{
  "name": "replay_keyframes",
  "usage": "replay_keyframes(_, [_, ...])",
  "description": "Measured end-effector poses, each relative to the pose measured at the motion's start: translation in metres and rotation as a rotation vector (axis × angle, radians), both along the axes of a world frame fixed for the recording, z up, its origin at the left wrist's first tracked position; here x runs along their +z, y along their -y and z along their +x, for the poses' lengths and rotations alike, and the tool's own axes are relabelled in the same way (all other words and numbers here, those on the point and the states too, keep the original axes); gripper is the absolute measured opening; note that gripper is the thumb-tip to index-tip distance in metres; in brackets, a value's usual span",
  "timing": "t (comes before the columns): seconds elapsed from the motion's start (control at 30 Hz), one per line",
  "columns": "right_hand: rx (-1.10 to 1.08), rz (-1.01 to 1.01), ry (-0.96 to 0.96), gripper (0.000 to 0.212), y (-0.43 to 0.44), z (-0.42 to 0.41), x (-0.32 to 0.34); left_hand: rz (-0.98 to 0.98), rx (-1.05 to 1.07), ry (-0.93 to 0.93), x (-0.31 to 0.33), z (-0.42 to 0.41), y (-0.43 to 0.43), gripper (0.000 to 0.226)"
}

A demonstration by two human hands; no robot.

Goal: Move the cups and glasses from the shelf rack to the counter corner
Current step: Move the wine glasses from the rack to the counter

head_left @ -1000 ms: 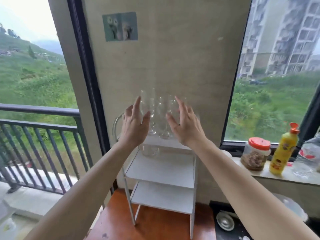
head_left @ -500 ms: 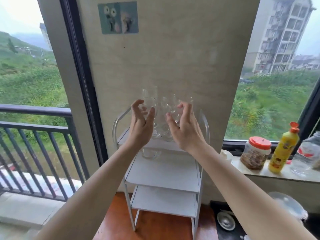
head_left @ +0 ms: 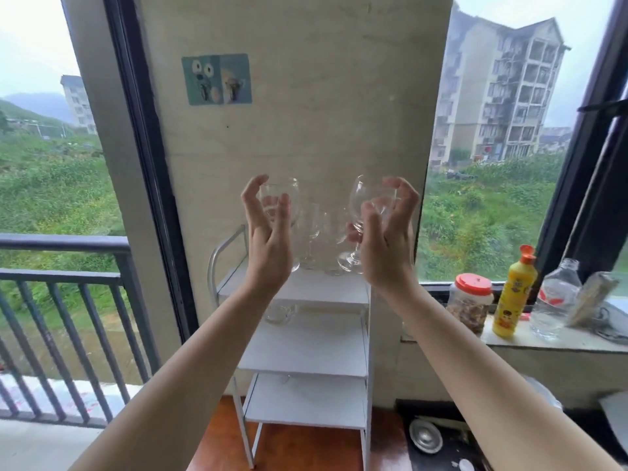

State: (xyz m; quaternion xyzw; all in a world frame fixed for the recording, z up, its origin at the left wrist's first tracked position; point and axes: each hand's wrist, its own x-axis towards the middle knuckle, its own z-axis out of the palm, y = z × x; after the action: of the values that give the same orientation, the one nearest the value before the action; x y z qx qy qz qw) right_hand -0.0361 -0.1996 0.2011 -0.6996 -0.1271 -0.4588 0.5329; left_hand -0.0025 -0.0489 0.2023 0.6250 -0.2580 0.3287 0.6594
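Centre frame: left hand (head_left: 268,229) grips a glass (head_left: 280,202), upright, above the rack (head_left: 306,290); right hand (head_left: 384,239) grips a stemmed glass (head_left: 360,215), tilted | more glasses (head_left: 317,239) stand between, on the top shelf | yellow bottle (head_left: 515,290) label unreadable; right of frame

Two stemmed glasses (head_left: 323,243) crowd the rack (head_left: 306,290) top between the raised hands.

A second ago both hands were open, reaching toward the glasses on the rack. Now the left hand (head_left: 268,232) is curled round one glass (head_left: 280,198), the right hand (head_left: 384,229) round another glass (head_left: 365,205), which is tilted and clear of the rack top (head_left: 316,287).
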Motion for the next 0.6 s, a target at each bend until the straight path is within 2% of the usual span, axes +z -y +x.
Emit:
replay_keyframes(0.1, [-0.086, 0.053, 0.025, 0.035, 0.030, -0.029, 0.005, -0.032, -0.122, 0.026, 0.009, -0.017, 0.034, 0.033])
replay_keyframes(0.3, [-0.399, 0.083, 0.029, 0.046, 0.124, -0.107, -0.011, -0.077, -0.463, 0.093, -0.006, -0.071, 0.141, 0.030])
replay_keyframes(0.5, [-0.706, 0.227, -0.073, 0.053, 0.218, -0.242, -0.060, -0.003, -0.773, -0.123, -0.061, -0.160, 0.266, 0.052])
replay_keyframes(0.6, [-0.806, 0.297, -0.094, 0.047, 0.258, -0.322, -0.082, -0.007, -0.948, -0.244, -0.075, -0.225, 0.318, 0.043])
